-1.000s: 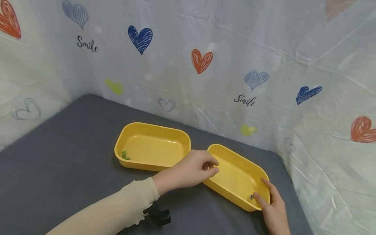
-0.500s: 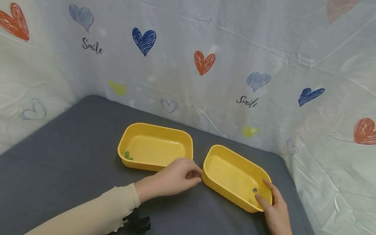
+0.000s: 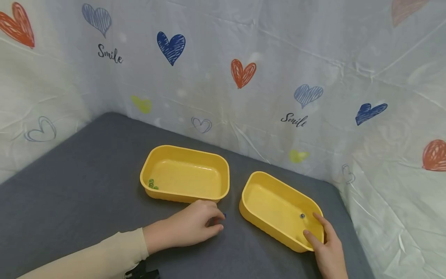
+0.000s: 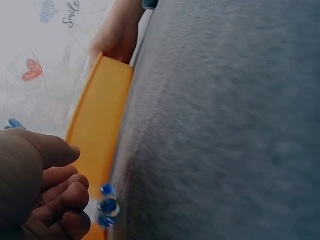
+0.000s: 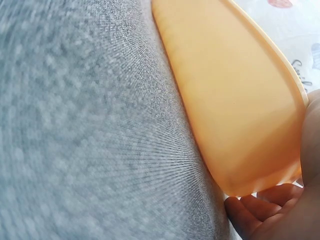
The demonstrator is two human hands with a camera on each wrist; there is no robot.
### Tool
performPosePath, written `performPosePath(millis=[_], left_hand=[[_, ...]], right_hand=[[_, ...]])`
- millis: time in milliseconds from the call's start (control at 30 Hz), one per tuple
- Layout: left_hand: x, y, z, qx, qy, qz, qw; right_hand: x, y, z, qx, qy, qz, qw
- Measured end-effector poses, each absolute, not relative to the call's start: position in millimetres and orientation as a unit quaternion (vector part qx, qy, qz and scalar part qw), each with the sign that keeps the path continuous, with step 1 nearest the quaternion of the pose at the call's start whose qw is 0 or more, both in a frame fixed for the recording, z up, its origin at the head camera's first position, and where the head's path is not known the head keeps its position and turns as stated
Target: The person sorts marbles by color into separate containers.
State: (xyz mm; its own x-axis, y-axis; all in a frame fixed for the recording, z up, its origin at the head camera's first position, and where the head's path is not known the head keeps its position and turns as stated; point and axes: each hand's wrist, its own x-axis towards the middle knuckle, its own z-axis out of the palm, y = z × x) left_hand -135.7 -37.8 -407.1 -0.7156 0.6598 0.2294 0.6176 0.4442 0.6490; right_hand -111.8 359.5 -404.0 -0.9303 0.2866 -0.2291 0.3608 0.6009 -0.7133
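My left hand (image 3: 191, 225) hovers over the table in front of the left yellow tray, fingers loosely bent and holding nothing. Beside its fingertips are small blue glass marbles (image 4: 108, 206); in the head view a bit of one blue marble (image 3: 225, 215) peeks past the fingers, the others hidden. My right hand (image 3: 328, 248) grips the near right end of the right yellow tray (image 3: 266, 228), thumb over the rim. Inside that tray lies a single blue marble (image 3: 302, 216). Green marbles (image 3: 151, 184) sit in the left corner of the left yellow tray (image 3: 184, 149).
Dark grey cloth (image 3: 80, 186) covers the table. A white curtain (image 3: 209, 46) printed with hearts stands along the back and sides. A gap of cloth separates the two trays.
My left hand has moved left and down, from over the right tray to the cloth near the blue marbles. The marble in the right tray has rolled toward the back; my right hand stays.
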Motion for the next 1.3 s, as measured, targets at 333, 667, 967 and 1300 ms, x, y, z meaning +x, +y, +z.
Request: performPosePath(millis=[333,667,967,1300], left_hand=[[-134.0,-52.4,-422.3,0.368,0.848,0.381,0.029],[-131.1,-65.4,-422.0,0.354,0.853,0.382,0.027],[-130.1,-76.5,-420.2,0.357,0.868,0.345,0.023],[-131.3,-77.6,-417.5,0.372,0.878,0.301,0.010]], right_hand=[[-112.6,358.2,-403.5,0.185,0.890,-0.414,0.050],[-110.7,359.2,-404.2,0.175,0.896,-0.405,0.042],[-110.2,359.3,-402.3,0.178,0.895,-0.407,0.045],[-110.9,360.5,-403.0,0.175,0.898,-0.400,0.047]])
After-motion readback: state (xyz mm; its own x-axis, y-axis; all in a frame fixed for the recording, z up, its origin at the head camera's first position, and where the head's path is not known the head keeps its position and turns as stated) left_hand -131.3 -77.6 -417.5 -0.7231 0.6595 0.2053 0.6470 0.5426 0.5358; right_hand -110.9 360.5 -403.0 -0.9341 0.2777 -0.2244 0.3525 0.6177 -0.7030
